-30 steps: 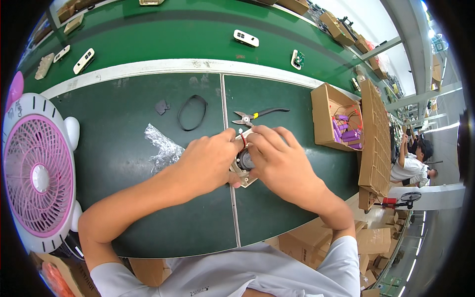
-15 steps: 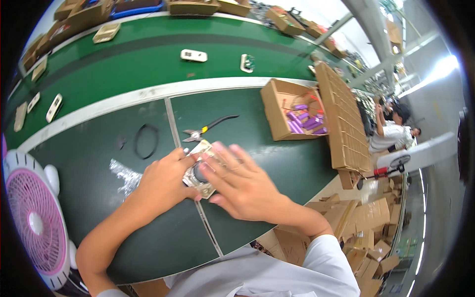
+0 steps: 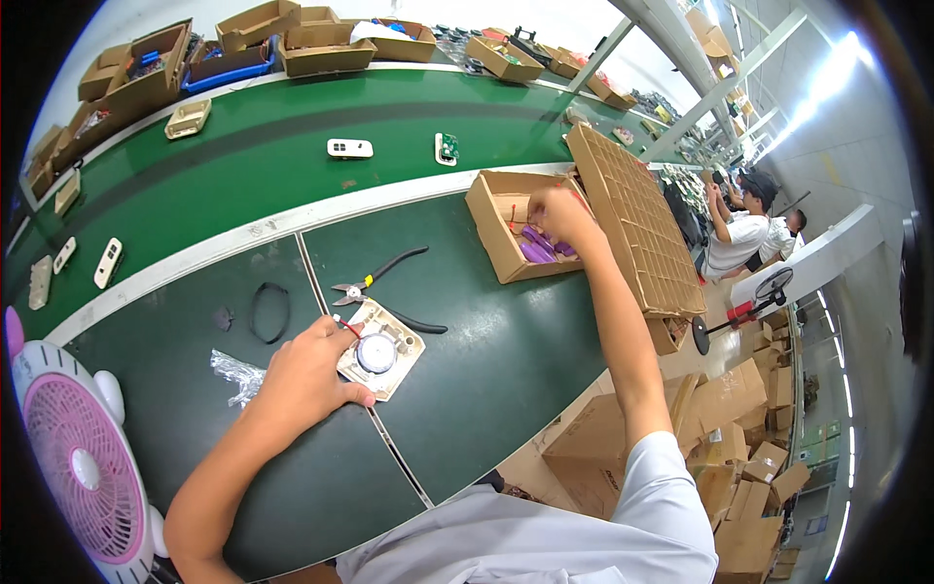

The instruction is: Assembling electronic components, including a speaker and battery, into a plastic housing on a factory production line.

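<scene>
My left hand (image 3: 309, 375) grips the left edge of a cream plastic housing (image 3: 401, 374) on the green table, thumb at its near corner. A round silver-grey speaker (image 3: 377, 353) sits in the housing, and a red wire shows by its upper left edge. My right hand (image 3: 564, 216) is inside an open cardboard box (image 3: 506, 255), its fingers curled down over purple cylindrical batteries (image 3: 537, 249). What those fingers pinch, if anything, is hidden. Diagonal cutters (image 3: 362, 284) with black handles lie just beyond the housing, one handle partly behind it.
A black cable loop (image 3: 269, 313) and crumpled clear plastic (image 3: 235, 376) lie left of my left hand. A pink-and-white fan (image 3: 86, 467) stands at the left edge. A divided cardboard tray (image 3: 637, 214) leans beside the box. Casings (image 3: 350, 148) rest on the green belt beyond.
My right hand has left the housing and moved right and away into the battery box. The speaker is now uncovered. My left hand still holds the housing.
</scene>
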Demonstrator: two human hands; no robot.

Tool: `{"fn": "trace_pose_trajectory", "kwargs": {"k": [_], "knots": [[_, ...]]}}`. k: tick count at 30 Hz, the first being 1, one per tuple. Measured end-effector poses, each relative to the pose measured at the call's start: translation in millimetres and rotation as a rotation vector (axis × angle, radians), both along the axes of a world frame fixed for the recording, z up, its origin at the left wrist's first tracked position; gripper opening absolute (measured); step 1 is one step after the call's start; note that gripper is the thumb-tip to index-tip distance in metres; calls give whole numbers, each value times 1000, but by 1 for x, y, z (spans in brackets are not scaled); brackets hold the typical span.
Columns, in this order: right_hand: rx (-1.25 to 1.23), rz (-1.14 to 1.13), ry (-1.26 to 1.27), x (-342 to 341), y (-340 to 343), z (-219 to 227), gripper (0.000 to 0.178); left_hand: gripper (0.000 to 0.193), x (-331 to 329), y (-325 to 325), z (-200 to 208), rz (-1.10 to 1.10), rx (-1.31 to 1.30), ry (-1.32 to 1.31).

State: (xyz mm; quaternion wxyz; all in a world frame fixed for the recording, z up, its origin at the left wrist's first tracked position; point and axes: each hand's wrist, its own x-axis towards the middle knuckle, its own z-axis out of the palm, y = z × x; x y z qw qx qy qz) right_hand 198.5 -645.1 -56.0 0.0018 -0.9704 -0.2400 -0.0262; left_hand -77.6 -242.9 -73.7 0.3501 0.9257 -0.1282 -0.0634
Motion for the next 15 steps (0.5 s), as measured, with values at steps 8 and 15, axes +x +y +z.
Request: {"fn": "trace_pose_trajectory", "kwargs": {"k": [8, 15], "knots": [[79, -66, 196, -30, 10, -11, 22, 74, -5, 4, 0, 24, 13, 43], [-148, 169, 166, -29, 11, -12, 16, 84, -2, 3, -2, 10, 57, 39]]}}
